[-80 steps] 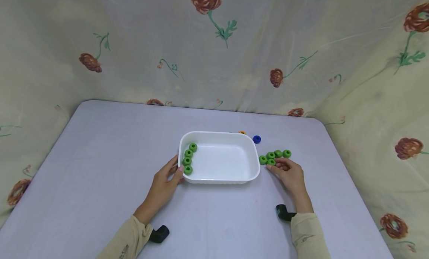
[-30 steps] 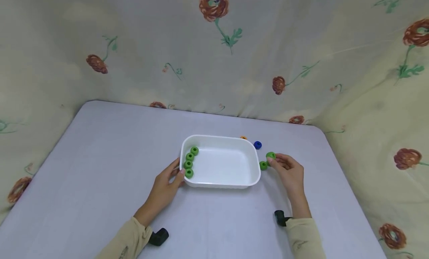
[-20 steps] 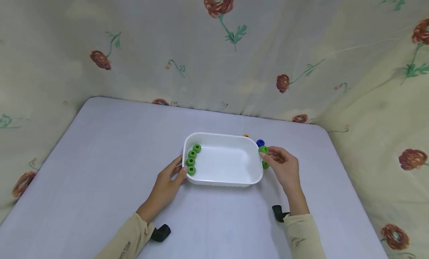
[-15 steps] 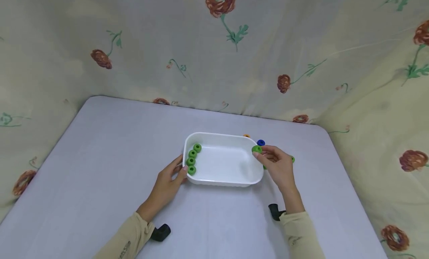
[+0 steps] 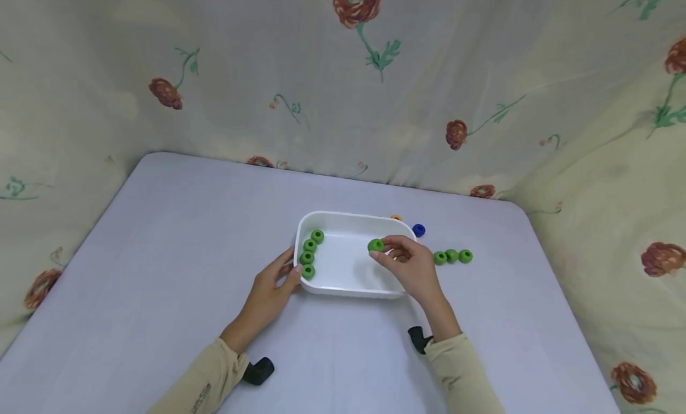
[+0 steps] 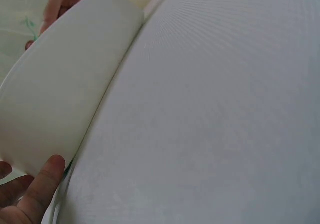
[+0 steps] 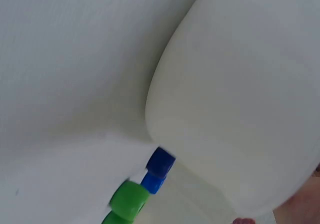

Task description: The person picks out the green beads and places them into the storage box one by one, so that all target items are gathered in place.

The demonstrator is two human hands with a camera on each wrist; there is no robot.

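My left hand [image 5: 270, 289] grips the left end of a white tray [image 5: 343, 292], thumb at the rim and fingers along the outer wall; in the left wrist view the fingers [image 6: 42, 189] press the tray's side. Above the tray's right half, my right hand [image 5: 409, 268] pinches a green bead [image 5: 376, 245] with a hole through it between thumb and fingertips. Several green beads [image 5: 307, 258] stand in a line along the tray's left wall. In the right wrist view the tray's outer wall [image 7: 235, 103] fills much of the picture and hides most of the right hand.
Right of the tray, more green beads [image 5: 451, 256] lie in a row on the white table [image 5: 343, 354]. A blue bead [image 5: 418, 230] and an orange bead [image 5: 396, 217] lie behind the tray's back right corner. Flowered cloth [image 5: 300, 92] hangs around the table.
My right hand has taken a green bead from the group on the right, lifted it and carried it left over the tray. My left hand keeps its hold on the tray.
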